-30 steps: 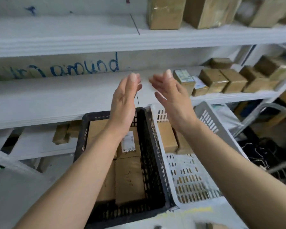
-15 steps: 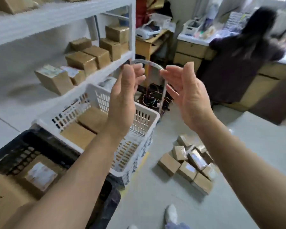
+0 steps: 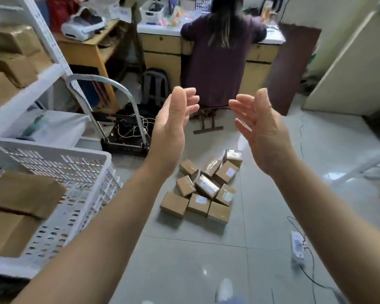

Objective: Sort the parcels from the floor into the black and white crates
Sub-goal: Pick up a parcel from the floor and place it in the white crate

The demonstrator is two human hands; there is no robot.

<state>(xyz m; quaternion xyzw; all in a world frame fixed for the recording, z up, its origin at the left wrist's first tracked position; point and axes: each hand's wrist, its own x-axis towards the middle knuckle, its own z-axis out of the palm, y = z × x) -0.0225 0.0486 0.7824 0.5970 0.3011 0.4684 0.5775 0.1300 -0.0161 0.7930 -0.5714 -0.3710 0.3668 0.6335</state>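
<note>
Grey floor tiles carry the parcels [image 3: 203,185], heaped centre, well right of the white crate [image 3: 81,159] (black crate unseen). Left hand [image 3: 170,126] and right hand [image 3: 261,132] hang apart, empty, fingers relaxed. Best crouch, lifting an edge box squarely.

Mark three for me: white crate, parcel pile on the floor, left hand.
white crate [image 3: 53,147], head view, on the far top rim.
parcel pile [image 3: 206,186], head view, on the labelled parcel at the pile's middle.
left hand [image 3: 171,128], head view, on the middle of the hand.
</note>
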